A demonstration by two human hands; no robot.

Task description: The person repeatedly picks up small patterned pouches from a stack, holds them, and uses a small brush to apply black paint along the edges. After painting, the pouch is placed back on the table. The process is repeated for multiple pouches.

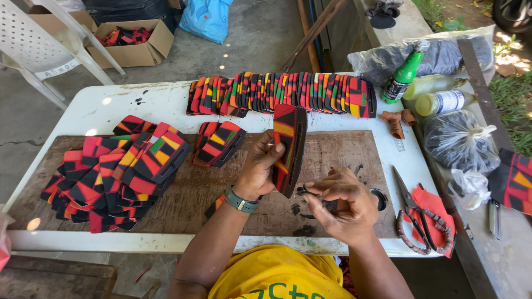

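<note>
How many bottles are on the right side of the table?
3. A green bottle stands tilted against the dark plastic bag. Two pale yellowish bottles lie on their sides beside it: one just behind, one nearer. The bags may hide more.

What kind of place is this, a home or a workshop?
Most likely a small outdoor craft workshop. A white table carries a worn wooden board, a long row of patterned pieces and scissors. The left hand holds one patterned piece. Grass borders the concrete floor.
</note>
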